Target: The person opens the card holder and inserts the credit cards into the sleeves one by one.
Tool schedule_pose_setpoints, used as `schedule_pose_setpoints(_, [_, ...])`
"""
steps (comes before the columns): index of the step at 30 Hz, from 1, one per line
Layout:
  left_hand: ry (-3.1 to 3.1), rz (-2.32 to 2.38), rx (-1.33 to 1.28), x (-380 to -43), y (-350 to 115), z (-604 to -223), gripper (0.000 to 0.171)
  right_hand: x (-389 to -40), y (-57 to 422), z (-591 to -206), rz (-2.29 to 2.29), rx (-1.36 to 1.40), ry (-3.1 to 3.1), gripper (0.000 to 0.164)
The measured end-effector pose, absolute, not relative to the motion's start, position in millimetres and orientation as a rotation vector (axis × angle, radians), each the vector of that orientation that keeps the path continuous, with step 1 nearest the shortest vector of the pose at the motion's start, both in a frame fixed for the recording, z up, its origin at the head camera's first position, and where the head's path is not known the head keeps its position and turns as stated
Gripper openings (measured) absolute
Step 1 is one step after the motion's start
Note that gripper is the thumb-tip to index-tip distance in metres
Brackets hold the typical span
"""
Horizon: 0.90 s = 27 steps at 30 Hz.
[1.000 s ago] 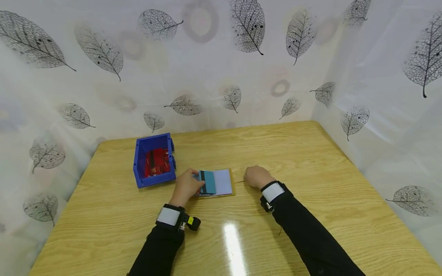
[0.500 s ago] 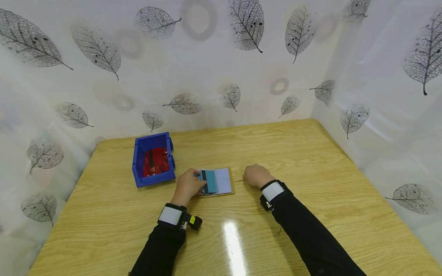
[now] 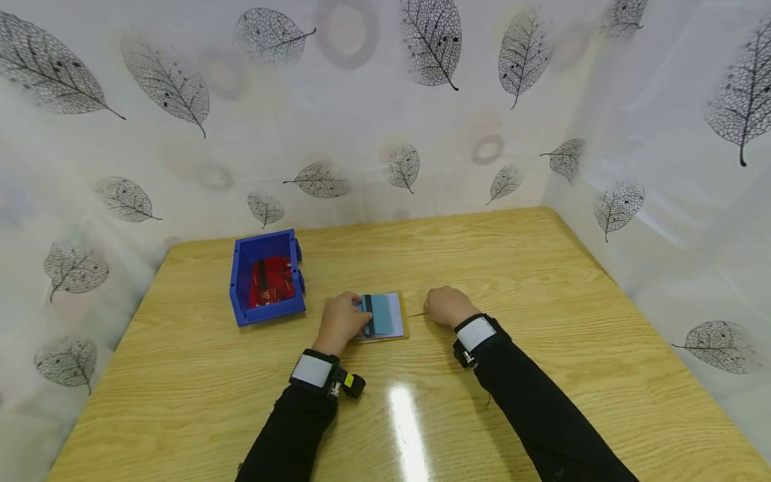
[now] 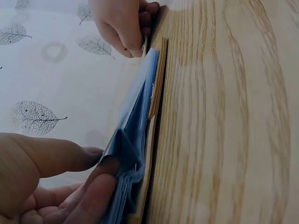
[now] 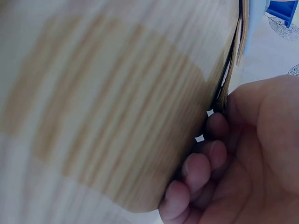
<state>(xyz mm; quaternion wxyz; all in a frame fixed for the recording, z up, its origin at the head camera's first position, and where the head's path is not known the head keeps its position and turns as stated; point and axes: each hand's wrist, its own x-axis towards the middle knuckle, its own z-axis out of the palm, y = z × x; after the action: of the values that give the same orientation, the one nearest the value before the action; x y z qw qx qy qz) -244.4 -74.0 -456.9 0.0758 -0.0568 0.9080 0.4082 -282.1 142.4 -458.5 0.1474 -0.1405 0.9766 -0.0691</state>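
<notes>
A tan-covered card holder (image 3: 405, 327) lies spread on the wooden table, its pale plastic sleeves (image 4: 135, 121) fanning up in the left wrist view. A blue card (image 3: 381, 313) with a dark stripe lies over those sleeves. My left hand (image 3: 342, 321) pinches the card's left side between thumb and fingers. To the right, my right hand (image 3: 448, 306) has curled fingers pinching the end of a thin strap (image 3: 415, 314) that runs to the holder's cover. In the right wrist view the palm and fingertips of this hand (image 5: 252, 149) rest close against the tabletop.
A blue plastic bin (image 3: 241, 311) with red cards (image 3: 274, 281) inside stands at the back left of the table (image 3: 530, 268). A white curtain (image 3: 373, 114) printed with leaves hangs behind and along both sides.
My left hand has slid to the right along with the blue card, which now covers more of the holder's right-hand sleeve. The right hand has stayed in place.
</notes>
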Motion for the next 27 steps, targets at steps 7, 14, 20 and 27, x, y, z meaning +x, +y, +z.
schedule_pose_setpoints(7, [2.774, 1.183, -0.155, -245.1, -65.6, -458.8, 0.038, -283.6, 142.5, -459.0, -0.190, -0.405, 2.810, 0.030])
schedule_pose_setpoints(14, [2.796, 1.154, -0.121, -245.0, -59.7, -456.5, 0.038, -284.6, 142.7, -458.8, -0.211, -0.411, 2.808, 0.035])
schedule_pose_setpoints(20, [2.882, 1.084, -0.027, -242.8, -57.1, -454.0, 0.033, -284.4, 143.0, -455.1, -0.226, -0.412, 2.798, 0.037])
schedule_pose_setpoints(27, [3.009, 0.887, 0.111, -238.6, -53.5, -452.5, 0.028, -284.7, 143.1, -458.8, -0.248, -0.386, 2.781, 0.040])
